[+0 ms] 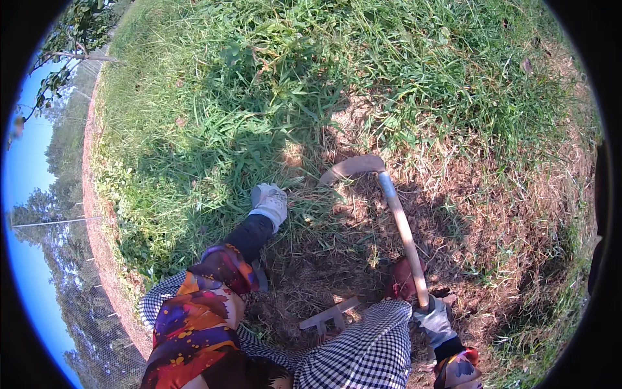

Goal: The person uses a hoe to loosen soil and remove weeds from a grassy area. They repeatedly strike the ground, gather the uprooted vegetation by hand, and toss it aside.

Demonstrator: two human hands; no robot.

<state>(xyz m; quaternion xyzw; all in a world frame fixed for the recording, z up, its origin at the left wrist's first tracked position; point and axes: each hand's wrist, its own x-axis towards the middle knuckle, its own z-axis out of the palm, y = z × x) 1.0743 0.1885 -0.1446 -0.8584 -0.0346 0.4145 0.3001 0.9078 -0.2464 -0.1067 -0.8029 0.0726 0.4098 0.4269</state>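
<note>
A sickle (409, 243) with a wooden handle, a metal collar and a curved, rusty blade lies across the middle of the view. My right hand (435, 322), in a pale work glove, is closed round the lower end of its handle. The blade (353, 168) points left, low over the cut ground beside the grass. My left hand (269, 202), also gloved, is closed at the edge of the standing grass (220, 155), left of the blade tip. Blades of grass come out beside its fingers, which are partly hidden.
Dry cut stems and bare soil (453, 214) cover the ground at right. A low seat or frame with pale bars (330, 316) shows between my checked-clothed knees (363, 347). Tall grass fills the far side. A wire fence (110, 330) and a leafy branch (81, 55) stand at left.
</note>
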